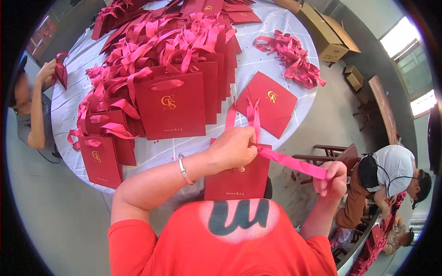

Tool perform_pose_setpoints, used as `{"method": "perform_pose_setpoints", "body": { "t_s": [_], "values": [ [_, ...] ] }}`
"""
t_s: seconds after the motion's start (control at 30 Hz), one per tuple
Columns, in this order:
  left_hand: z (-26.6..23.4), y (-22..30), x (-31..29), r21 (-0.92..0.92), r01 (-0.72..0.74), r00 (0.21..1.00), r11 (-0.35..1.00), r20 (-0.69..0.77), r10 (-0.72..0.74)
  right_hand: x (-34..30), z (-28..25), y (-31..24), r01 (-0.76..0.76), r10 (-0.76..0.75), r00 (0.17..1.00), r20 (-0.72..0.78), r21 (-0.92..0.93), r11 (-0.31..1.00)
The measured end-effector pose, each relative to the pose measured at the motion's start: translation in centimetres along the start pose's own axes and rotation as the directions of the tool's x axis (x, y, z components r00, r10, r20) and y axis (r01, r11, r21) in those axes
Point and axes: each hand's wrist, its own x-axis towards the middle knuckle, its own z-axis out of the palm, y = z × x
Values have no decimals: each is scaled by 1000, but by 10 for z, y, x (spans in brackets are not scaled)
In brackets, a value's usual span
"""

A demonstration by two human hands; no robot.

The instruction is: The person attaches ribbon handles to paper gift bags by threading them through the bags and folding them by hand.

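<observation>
A dark red paper gift bag [237, 186] with gold print stands upright at the table's near edge, close to my body. Over its top edge, my left hand [235, 146] is closed in a pinch on a pink ribbon [292, 163]. Off to the right, my right hand [330, 180] grips the free end of that ribbon, which is stretched between the two hands. Ribbon tails rise behind my left fingers, which hide the bag's holes. Flat red bags [269, 103] lie just beyond.
Rows of finished-looking red bags [172, 108] with ribbon handles crowd the white-covered round table [301, 108]. A heap of loose pink ribbons [292, 60] lies at its right. One person [34, 108] handles a bag at left; others [391, 170] work at right. Cardboard boxes [322, 34] stand beyond.
</observation>
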Motion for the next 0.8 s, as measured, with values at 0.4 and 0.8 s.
{"method": "perform_pose_setpoints", "body": {
  "t_s": [0.4,0.8],
  "values": [
    [-3,-5,2,-128,-7,998,992,-64,-1,78,75,13,335,-515,809,282,-942,10],
    [-42,7,4,51,198,965,979,166,-204,84,55,99,250,-117,968,224,-911,329]
  ]
}}
